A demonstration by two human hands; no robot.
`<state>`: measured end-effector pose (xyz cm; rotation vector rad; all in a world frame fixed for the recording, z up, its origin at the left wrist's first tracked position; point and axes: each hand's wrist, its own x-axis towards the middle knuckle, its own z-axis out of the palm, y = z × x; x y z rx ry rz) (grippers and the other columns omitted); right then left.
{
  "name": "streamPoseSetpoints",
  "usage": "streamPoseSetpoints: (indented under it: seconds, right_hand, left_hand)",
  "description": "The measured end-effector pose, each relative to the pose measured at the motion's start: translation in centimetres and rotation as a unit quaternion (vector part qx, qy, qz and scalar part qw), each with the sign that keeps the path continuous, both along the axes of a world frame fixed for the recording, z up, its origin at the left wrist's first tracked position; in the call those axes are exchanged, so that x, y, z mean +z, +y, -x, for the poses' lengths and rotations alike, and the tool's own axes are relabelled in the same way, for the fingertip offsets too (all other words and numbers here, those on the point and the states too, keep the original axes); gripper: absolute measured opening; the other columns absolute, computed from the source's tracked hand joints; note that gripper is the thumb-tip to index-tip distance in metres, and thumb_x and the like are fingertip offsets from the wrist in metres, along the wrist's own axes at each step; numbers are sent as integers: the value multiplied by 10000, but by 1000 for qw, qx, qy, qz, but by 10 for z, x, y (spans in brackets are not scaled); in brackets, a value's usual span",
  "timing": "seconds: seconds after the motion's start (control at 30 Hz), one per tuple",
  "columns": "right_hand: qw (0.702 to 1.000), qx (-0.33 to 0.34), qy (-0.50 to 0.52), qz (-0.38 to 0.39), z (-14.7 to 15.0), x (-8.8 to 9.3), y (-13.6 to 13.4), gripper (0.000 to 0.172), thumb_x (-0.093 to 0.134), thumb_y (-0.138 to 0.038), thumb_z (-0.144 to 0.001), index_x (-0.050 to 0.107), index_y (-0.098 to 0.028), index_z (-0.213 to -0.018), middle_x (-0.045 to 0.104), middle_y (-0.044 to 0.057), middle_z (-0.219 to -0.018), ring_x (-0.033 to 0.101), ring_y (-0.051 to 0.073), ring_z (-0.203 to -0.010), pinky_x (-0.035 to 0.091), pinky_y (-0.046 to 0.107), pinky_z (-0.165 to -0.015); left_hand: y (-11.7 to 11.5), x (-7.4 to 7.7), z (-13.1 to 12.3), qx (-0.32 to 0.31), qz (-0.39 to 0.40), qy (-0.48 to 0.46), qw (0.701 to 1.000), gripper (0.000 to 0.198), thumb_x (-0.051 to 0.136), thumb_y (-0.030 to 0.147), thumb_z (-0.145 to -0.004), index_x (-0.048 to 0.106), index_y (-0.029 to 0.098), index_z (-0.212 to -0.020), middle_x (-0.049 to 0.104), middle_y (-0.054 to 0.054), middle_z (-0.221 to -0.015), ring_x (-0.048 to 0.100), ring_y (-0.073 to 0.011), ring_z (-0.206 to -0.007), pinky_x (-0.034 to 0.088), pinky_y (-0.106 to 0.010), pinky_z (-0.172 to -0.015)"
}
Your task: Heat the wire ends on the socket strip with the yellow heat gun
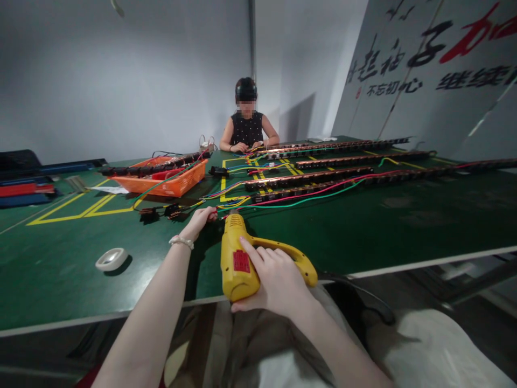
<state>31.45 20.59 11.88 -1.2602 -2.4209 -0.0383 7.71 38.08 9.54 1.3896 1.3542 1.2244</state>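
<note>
My right hand [278, 275] is wrapped round a yellow heat gun [236, 256], its index finger lying along the body near a red label. The gun's nozzle points away from me, towards several coloured wires [226, 206]. Just left of the nozzle, my left hand [205, 218] is closed in a pinch on the wires, with a bit of red at its fingertips. A green wire [299, 205] and a red one run right from there, along a long dark strip [315, 188] with copper-coloured parts. Small black connectors [161, 212] lie left of my left hand.
An orange basket [165, 186] holding strips stands behind my left hand. A roll of white tape [112, 260] lies on the green table [64, 280]. More strips [363, 157] stretch to the right. Across the table sits a person [247, 129]. The gun's black cable hangs at the front edge.
</note>
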Motion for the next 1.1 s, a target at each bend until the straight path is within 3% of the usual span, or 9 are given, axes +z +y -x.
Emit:
streamPoseSetpoints:
  seconds: [0.23,0.37,0.5,0.67,0.8,0.97,1.1]
  right_hand:
    - [1000,-26,8,-2,-47,0,2,1150,570,-804,-555,261,-143,-1444,634,96,-1002,598,255,-883,431,396,-812]
    - [998,-61,-3,-15,-76,-1,3,1184,637,-763,-536,206,-162,-1461,643,110,-1066,612,290,-932,453,421,-816]
    - [992,-98,-18,-76,-91,-3,2,1194,652,-749,-539,191,-150,-1463,656,105,-1036,632,291,-874,468,417,-769]
    - [986,-114,-28,-116,-92,-8,-1,1183,628,-761,-559,182,-140,-1462,653,80,-991,627,266,-833,461,394,-744]
    - [986,-118,-29,-114,-88,-9,0,1174,593,-790,-566,197,-133,-1455,650,82,-992,623,264,-834,452,388,-738]
    - [985,-134,-30,-103,-75,-11,3,1146,571,-791,-592,235,-99,-1441,643,98,-966,614,263,-837,441,383,-742]
    - [983,-142,-25,-109,-61,-12,4,1141,557,-808,-585,283,-79,-1419,645,110,-938,609,264,-827,433,383,-747]
  left_hand:
    - [2,-3,3,-11,-15,27,999,355,556,416,-688,400,203,-451,520,-8,-544,450,-133,-579,352,-282,-604]
    - [1,-6,5,-54,-33,132,989,325,495,382,-712,449,194,-451,492,12,-509,432,-129,-562,340,-282,-611]
    - [0,-7,6,-70,-80,252,962,287,454,342,-730,557,182,-515,528,8,-584,465,-139,-595,358,-289,-635]
    - [4,-12,5,-50,-159,320,933,191,515,314,-724,651,190,-773,616,-18,-825,545,-170,-749,415,-295,-715]
    - [3,-15,-2,-34,-167,362,917,329,537,410,-762,641,202,-995,596,-32,-943,543,-156,-709,436,-304,-695]
    - [1,-15,-8,-16,-169,388,906,287,548,465,-770,660,212,-844,577,-42,-919,550,-175,-747,429,-309,-681]
    - [4,-19,-8,-34,-156,333,929,241,581,428,-750,628,199,-809,600,-34,-845,546,-180,-755,421,-308,-695]
